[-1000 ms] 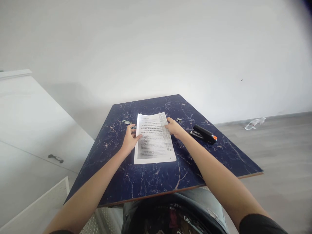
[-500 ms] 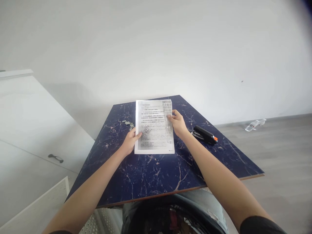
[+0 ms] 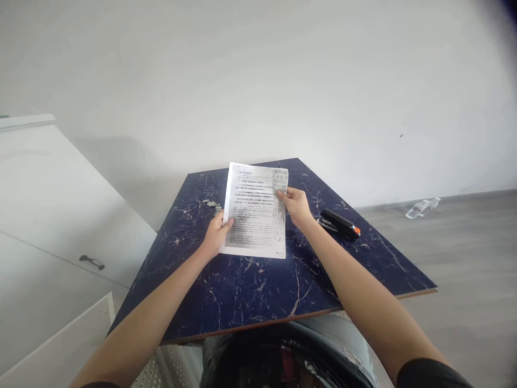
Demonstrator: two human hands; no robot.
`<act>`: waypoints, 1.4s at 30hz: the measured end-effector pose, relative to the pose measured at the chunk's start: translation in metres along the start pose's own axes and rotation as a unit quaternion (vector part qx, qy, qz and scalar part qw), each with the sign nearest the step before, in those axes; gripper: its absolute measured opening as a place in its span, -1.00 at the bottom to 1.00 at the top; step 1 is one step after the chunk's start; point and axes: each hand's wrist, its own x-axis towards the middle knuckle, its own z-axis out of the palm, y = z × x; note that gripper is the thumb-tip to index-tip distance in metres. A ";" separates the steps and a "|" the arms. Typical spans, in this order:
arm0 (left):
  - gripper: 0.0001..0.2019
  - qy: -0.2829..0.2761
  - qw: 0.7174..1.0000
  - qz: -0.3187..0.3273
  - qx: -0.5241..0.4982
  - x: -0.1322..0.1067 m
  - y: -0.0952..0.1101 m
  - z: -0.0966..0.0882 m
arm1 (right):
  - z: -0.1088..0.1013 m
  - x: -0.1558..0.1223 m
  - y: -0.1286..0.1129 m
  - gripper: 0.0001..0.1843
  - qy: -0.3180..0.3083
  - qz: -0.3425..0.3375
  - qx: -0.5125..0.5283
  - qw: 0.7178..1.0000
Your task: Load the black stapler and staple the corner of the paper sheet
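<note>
Fingers point(image 3: 230, 221) of the left hand point(image 3: 214, 236) grasp the lower left edge of the printed paper point(image 3: 254, 215), the thumb on the printed face, the others behind the paper and mostly hidden; the right hand point(image 3: 298, 207) pinches the right edge higher up, its thumb likewise on the face. Step in hand, as judged: supporting and steadying the paper between both hands; the next move appears to call for even pressure at both edges, to prevent bowing or slipping; whether this is one sheet or a stack cannot be told with certainty.

The paper is in front of the body, over the blue table point(image 3: 250, 291); its printed face is toward the wearer; its head end points away from the body, toward the wall point(image 3: 258, 81); its long axis runs near to far, the head leaning slightly to the right; contact between lower edge and tabletop cannot be confirmed.

Small pale pieces point(image 3: 212, 205) lie on the table just beyond the left hand; a black stapler point(image 3: 341, 223) with an orange end lies near the right forearm, apart from the paper; farther right, a clear plastic item point(image 3: 422, 207) lies on the floor point(image 3: 416, 248).
</note>
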 end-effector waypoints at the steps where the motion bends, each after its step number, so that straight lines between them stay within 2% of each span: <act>1: -0.55 -0.002 1.000 0.000 0.001 0.000 0.000 0.000 | 0.000 0.000 0.000 -0.40 0.004 0.000 0.001 1.000; 10: -0.56 -0.007 1.000 0.011 0.020 -0.002 0.003 0.000 | 0.000 -0.002 -0.004 -0.47 0.018 0.031 0.014 0.999; 14: -0.56 0.002 1.000 0.009 0.014 -0.001 0.003 -0.002 | -0.006 0.001 -0.011 -0.47 0.001 0.036 0.004 0.999; 19: -0.55 0.000 1.000 -0.001 0.005 -0.001 0.004 -0.002 | -0.019 0.005 -0.018 -0.53 0.015 0.060 -0.001 0.998; 25: -0.52 -0.048 0.993 -0.061 -0.090 -0.003 0.005 0.000 | -0.021 0.004 -0.025 -0.54 -0.020 0.034 0.023 0.999; 28: -0.51 -0.046 0.989 -0.098 -0.100 -0.004 0.005 0.001 | -0.014 0.000 -0.027 -0.52 -0.052 0.032 0.018 0.998; 30: -0.51 -0.041 0.990 -0.100 -0.096 -0.004 0.005 0.001 | -0.010 -0.002 -0.027 -0.51 -0.059 0.035 0.014 0.998; 33: -0.53 -0.038 0.991 -0.082 -0.097 -0.005 0.004 0.001 | -0.009 0.000 -0.026 -0.52 -0.040 0.033 -0.005 0.999; 36: -0.53 -0.035 0.992 -0.069 -0.100 -0.004 0.004 -0.001 | -0.024 0.006 -0.031 -0.51 0.001 0.024 -0.089 0.996; 38: -0.52 -0.021 0.993 -0.064 -0.099 -0.004 0.004 -0.002 | -0.045 0.009 -0.042 -0.50 -0.014 0.017 -0.221 0.975; 39: -0.53 -0.013 0.993 -0.061 -0.099 -0.003 0.003 -0.004 | -0.057 0.010 -0.049 -0.51 -0.047 0.013 -0.309 0.950; 41: -0.52 0.000 0.993 -0.057 -0.100 -0.002 0.003 -0.007 | -0.083 0.011 -0.065 -0.51 -0.158 0.003 -0.462 0.873; 42: -0.51 0.004 0.994 -0.053 -0.100 -0.001 0.004 -0.008 | -0.096 0.010 -0.071 -0.50 -0.188 0.011 -0.505 0.842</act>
